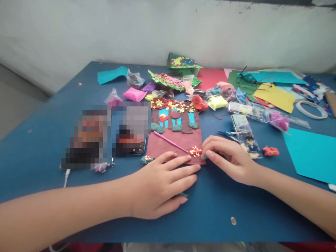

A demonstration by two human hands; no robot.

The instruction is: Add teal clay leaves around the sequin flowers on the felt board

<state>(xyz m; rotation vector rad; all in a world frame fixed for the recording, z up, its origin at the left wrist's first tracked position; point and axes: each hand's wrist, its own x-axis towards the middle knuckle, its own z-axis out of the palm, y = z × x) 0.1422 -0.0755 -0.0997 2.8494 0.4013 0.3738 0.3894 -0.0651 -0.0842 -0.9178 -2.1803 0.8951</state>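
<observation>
A clay picture (173, 140) lies on the table, with brown trunks, blue gaps, green bushes and red and yellow flowers along its top. My left hand (165, 185) rests flat across its lower edge, fingers stretched out, hiding that part. Some green clay (183, 194) shows from under this hand. At the picture's lower right corner, my right hand (231, 157) has thumb and fingers pinched at a small bit of green clay (205, 157). Beside it is a red and yellow clay cluster (195, 151). A pink modelling stick (170, 141) lies slantwise on the picture.
Two blurred devices (86, 140) lie at left, near a small charm (102, 167). Bagged clay (135, 94), coloured paper (312, 154), a tape roll (312, 109), glasses (254, 82) and clear cases (245, 136) spread over the blue table (215, 217). A wall (131, 31) stands behind.
</observation>
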